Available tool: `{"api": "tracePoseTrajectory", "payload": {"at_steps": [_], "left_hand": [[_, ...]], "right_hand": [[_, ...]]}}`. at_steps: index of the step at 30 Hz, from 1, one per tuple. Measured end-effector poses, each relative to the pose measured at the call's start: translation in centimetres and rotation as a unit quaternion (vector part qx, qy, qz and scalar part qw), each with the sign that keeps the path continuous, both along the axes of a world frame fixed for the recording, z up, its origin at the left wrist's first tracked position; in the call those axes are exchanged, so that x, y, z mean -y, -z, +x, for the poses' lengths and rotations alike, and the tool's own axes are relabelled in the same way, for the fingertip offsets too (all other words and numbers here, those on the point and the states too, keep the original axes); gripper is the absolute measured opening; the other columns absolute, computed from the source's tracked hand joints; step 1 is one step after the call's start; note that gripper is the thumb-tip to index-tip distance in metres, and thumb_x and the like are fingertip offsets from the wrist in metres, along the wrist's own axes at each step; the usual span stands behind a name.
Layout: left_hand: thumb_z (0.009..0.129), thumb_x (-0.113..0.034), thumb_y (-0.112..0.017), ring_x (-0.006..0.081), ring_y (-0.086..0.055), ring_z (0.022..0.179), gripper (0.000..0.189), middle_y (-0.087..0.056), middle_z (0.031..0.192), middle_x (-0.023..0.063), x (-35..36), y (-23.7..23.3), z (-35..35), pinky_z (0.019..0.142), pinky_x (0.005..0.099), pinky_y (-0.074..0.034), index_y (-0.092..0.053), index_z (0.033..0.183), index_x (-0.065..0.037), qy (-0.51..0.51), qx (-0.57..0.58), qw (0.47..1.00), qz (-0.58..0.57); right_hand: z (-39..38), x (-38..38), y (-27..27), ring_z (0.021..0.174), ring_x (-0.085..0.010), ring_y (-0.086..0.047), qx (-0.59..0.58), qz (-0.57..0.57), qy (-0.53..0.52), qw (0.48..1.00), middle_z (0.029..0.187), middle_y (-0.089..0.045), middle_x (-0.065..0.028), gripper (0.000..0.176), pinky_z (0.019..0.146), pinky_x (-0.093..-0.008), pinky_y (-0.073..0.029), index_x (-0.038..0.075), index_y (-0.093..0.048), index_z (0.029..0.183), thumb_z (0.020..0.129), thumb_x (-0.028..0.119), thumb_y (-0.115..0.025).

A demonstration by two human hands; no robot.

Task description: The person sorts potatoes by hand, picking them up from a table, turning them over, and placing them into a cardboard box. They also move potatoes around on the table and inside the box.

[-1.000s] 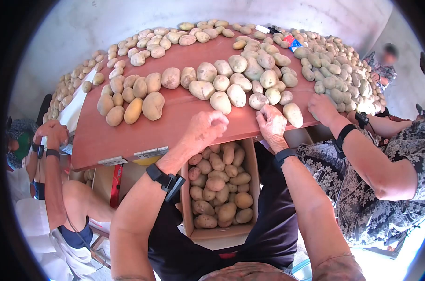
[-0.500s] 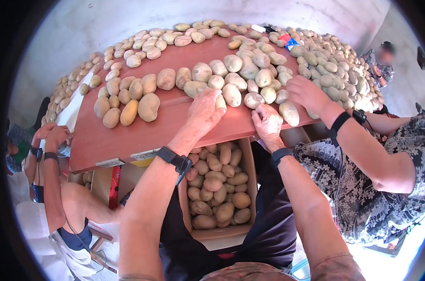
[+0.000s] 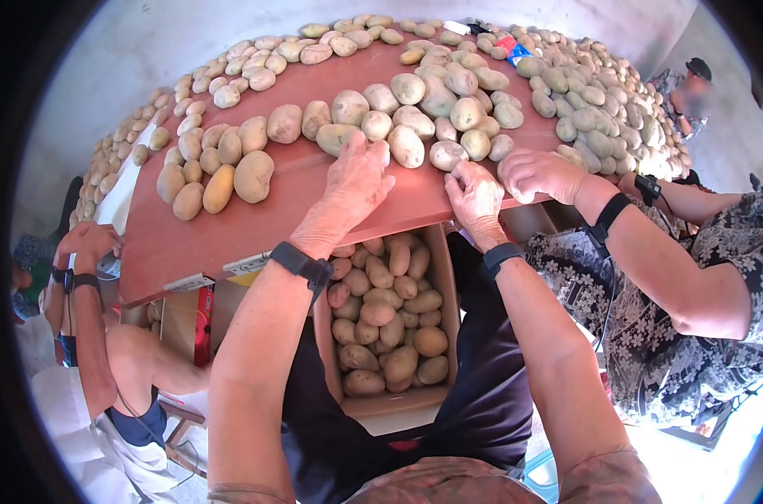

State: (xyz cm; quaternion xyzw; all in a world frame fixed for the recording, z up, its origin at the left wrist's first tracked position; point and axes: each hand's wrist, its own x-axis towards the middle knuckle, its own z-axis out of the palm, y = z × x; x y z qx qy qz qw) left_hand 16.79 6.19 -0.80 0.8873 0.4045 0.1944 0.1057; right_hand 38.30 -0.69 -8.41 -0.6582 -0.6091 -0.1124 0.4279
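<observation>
My left hand [image 3: 358, 178] reaches palm-down over the near rows of potatoes on the reddish table [image 3: 314, 210]. Its thumb stands apart from the fingers, and no potato shows in it. Its fingertips are beside an elongated potato [image 3: 337, 139] and a rounder potato [image 3: 376, 126]. My right hand [image 3: 476, 195] rests near the table edge with curled fingers, close against a potato [image 3: 447, 155]; whatever is under those fingers is hidden. Between my legs, below the edge, a cardboard box [image 3: 454, 336] holds many potatoes [image 3: 377, 312].
At right, a co-worker's hand [image 3: 543, 175] covers a potato near my right hand. Another person's hands [image 3: 92, 244] are at the left edge. A large potato heap [image 3: 600, 118] lies at the back right. More potatoes [image 3: 314, 54] line the far side, with a red-and-blue packet [image 3: 513, 49].
The view has shifted, moving the table up and left. The small potato that showed in my left hand is out of sight, and its thumb has spread. The co-worker's hand has lowered onto a potato.
</observation>
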Motion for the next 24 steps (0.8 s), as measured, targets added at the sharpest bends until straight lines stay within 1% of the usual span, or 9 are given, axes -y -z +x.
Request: {"api": "tracePoseTrajectory", "payload": {"at_steps": [2, 3, 5, 9, 11, 12, 14, 20, 24], "left_hand": [[0.078, -0.014, -0.073, 0.0397, -0.051, 0.116, 0.044, -0.045, 0.125, 0.0191, 0.1, -0.2, -0.1, 0.094, 0.0487, -0.050, -0.055, 0.117, -0.006, 0.016, -0.003, 0.999, -0.032], [0.078, -0.014, -0.073, 0.0397, -0.051, 0.116, 0.044, -0.045, 0.125, 0.0191, 0.1, 0.1, -0.1, 0.094, 0.0487, -0.050, -0.055, 0.117, -0.006, 0.016, -0.004, 0.999, -0.033], [0.079, -0.013, -0.072, 0.0405, -0.052, 0.116, 0.048, -0.047, 0.124, 0.0211, 0.1, 0.7, -0.1, 0.093, 0.0495, -0.050, -0.052, 0.122, -0.006, 0.009, 0.012, 1.000, 0.017], [0.079, -0.012, -0.070, 0.0413, -0.053, 0.115, 0.053, -0.048, 0.124, 0.0226, 0.0, 0.9, -0.3, 0.092, 0.0503, -0.050, -0.048, 0.127, -0.005, 0.012, -0.008, 1.000, 0.014], [0.079, -0.011, -0.072, 0.0435, -0.054, 0.112, 0.055, -0.051, 0.118, 0.0206, -0.1, 1.3, -0.5, 0.089, 0.0507, -0.049, -0.044, 0.127, -0.007, 0.023, -0.006, 0.999, 0.042], [0.079, -0.011, -0.072, 0.0435, -0.054, 0.112, 0.055, -0.051, 0.118, 0.0206, 0.2, 1.1, -0.6, 0.089, 0.0507, -0.049, -0.044, 0.127, -0.007, 0.022, -0.007, 0.999, 0.039], [0.079, -0.013, -0.072, 0.0436, -0.057, 0.109, 0.055, -0.055, 0.114, 0.0202, 0.4, 0.5, -0.7, 0.089, 0.0504, -0.049, -0.045, 0.127, -0.009, 0.014, -0.029, 0.999, -0.018], [0.078, -0.017, -0.074, 0.0437, -0.059, 0.106, 0.055, -0.057, 0.115, 0.0192, 0.5, 0.6, -1.1, 0.088, 0.0503, -0.049, -0.046, 0.125, -0.014, 0.012, -0.014, 1.000, -0.025], [0.078, -0.019, -0.075, 0.0440, -0.059, 0.106, 0.053, -0.057, 0.114, 0.0192, 0.8, 0.3, -1.1, 0.088, 0.0505, -0.049, -0.046, 0.123, -0.013, 0.015, -0.013, 0.999, -0.026]], "right_hand": [[0.0, 0.0, 0.0, 0.073, -0.0315, -0.061, -0.002, -0.004, 0.003, 1.000, 0.072, -0.061, -0.0109, 0.015, 0.065, -0.0442, -0.047, 0.007, -0.057, 0.076, 0.079, 0.015, -0.070], [-0.1, 0.0, 0.0, 0.073, -0.0315, -0.061, -0.003, -0.005, 0.003, 1.000, 0.072, -0.061, -0.0109, 0.015, 0.065, -0.0442, -0.047, 0.007, -0.057, 0.076, 0.079, 0.015, -0.070], [-0.1, 0.1, -0.1, 0.073, -0.0317, -0.062, -0.001, -0.012, 0.008, 1.000, 0.073, -0.061, -0.0109, 0.015, 0.066, -0.0443, -0.047, 0.007, -0.057, 0.076, 0.078, 0.015, -0.070], [-0.1, 0.1, -0.2, 0.073, -0.0315, -0.062, 0.001, -0.017, 0.014, 1.000, 0.073, -0.061, -0.0108, 0.015, 0.066, -0.0442, -0.047, 0.007, -0.058, 0.076, 0.078, 0.015, -0.070], [0.0, 0.0, 0.0, 0.074, -0.0308, -0.062, 0.002, -0.013, 0.011, 1.000, 0.073, -0.061, -0.0099, 0.016, 0.068, -0.0441, -0.048, 0.009, -0.057, 0.076, 0.077, 0.017, -0.071], [0.0, 0.0, 0.0, 0.074, -0.0308, -0.062, 0.001, -0.016, 0.011, 1.000, 0.073, -0.061, -0.0099, 0.016, 0.068, -0.0441, -0.048, 0.009, -0.057, 0.076, 0.077, 0.017, -0.071], [0.0, 0.0, 0.0, 0.075, -0.0310, -0.062, -0.007, -0.018, 0.008, 1.000, 0.074, -0.061, -0.0100, 0.016, 0.068, -0.0441, -0.048, 0.009, -0.058, 0.077, 0.077, 0.018, -0.070], [0.1, 0.0, 0.2, 0.076, -0.0314, -0.063, -0.004, -0.030, 0.011, 0.999, 0.074, -0.062, -0.0106, 0.016, 0.068, -0.0445, -0.048, 0.009, -0.058, 0.077, 0.078, 0.018, -0.070], [0.0, 0.0, 0.0, 0.075, -0.0315, -0.063, -0.004, -0.023, 0.010, 1.000, 0.075, -0.062, -0.0103, 0.016, 0.068, -0.0443, -0.048, 0.009, -0.058, 0.076, 0.078, 0.018, -0.070]]}}
